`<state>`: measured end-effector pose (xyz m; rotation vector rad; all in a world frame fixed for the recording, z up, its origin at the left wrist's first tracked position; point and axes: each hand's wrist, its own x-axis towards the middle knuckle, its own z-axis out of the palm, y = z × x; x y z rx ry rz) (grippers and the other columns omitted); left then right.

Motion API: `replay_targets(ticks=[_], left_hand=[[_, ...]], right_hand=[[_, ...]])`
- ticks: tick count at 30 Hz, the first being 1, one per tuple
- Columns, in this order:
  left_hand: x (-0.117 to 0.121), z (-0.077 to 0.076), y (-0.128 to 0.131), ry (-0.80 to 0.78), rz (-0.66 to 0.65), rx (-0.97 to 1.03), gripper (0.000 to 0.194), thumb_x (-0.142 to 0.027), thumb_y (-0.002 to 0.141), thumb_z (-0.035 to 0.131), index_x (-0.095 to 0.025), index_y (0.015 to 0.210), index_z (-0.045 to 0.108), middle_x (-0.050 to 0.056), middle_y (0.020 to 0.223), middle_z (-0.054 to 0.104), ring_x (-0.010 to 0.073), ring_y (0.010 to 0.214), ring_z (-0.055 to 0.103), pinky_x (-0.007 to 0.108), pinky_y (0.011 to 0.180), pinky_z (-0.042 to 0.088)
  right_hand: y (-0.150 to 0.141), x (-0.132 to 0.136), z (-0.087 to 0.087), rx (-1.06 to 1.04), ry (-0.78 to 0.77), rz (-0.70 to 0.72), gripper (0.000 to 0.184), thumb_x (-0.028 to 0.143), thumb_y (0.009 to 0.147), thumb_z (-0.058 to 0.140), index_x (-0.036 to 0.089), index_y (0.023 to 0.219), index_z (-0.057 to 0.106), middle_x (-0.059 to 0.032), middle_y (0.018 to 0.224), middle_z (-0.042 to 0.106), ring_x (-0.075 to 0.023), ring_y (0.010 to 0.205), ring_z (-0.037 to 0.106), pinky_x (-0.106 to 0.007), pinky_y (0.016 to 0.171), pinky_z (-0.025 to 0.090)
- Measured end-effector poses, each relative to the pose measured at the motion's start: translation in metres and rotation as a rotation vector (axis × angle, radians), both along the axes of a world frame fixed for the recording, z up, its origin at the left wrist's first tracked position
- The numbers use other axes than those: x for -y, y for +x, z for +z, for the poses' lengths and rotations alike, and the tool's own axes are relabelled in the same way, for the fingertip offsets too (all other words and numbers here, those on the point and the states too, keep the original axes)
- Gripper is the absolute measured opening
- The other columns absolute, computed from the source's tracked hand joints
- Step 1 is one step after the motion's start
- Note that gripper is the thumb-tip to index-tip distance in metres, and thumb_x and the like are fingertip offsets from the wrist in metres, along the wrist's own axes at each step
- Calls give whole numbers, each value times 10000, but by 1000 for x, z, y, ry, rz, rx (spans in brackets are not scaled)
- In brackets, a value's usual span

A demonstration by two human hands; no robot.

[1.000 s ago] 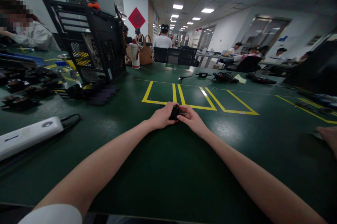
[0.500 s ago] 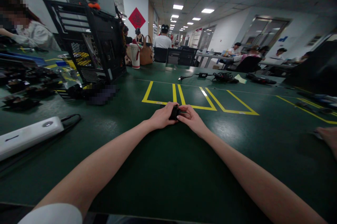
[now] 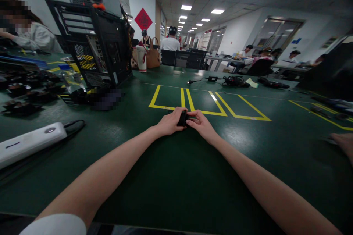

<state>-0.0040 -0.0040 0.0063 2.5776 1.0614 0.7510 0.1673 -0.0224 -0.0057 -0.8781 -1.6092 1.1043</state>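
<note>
Both my arms reach forward over a dark green tabletop (image 3: pixel 176 183). My left hand (image 3: pixel 171 121) is closed around a small black block-like part (image 3: pixel 182 118), just in front of the yellow tape outlines (image 3: pixel 161 107). At its right side, my right hand (image 3: pixel 202 124) is closed, thumb and fingertips pressed against the same part. The fingers cover much of it, so its exact kind cannot be made out. Whether the right fingertips also pinch some smaller piece is hidden.
A white device with a cable (image 3: pixel 33 143) lies at left, near black parts (image 3: pixel 22 104). Behind them stands an open black computer case (image 3: pixel 96 43). Cables with an adapter (image 3: pixel 234 80) lie at the back. Another person's hand (image 3: pixel 344 145) rests at the right edge.
My right fingertips have shifted very slightly at the black part. My left hand and the part stay in place.
</note>
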Motion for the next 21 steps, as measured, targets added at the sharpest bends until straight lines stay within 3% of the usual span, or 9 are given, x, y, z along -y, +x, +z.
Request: replay_targets(ticks=[5, 16, 21], left_hand=[[1, 1, 0, -15, 0, -5, 598, -316, 694, 572, -228, 1175, 228, 88, 1181, 398, 243, 989, 514, 385, 760, 458], [2, 2, 0, -1, -7, -7, 576, -328, 707, 563, -231, 1169, 232, 82, 1176, 403, 245, 973, 524, 378, 738, 470], [3, 4, -1, -23, -2, -8, 579, -309, 704, 568, -227, 1168, 232, 89, 1180, 399, 253, 997, 513, 386, 753, 462]], right_hand=[[2, -2, -1, 44, -37, -28, 353, 278, 688, 601, 226, 1013, 476, -42, 1083, 509, -171, 980, 537, -393, 912, 409], [0, 3, 3, 9, -29, 9, 273, 257, 679, 610, 225, 918, 484, -15, 1013, 515, -158, 934, 560, -354, 859, 452], [0, 2, 4, 37, -52, -6, 350, 254, 686, 603, 235, 1007, 464, -29, 1036, 499, -169, 940, 559, -378, 873, 441]])
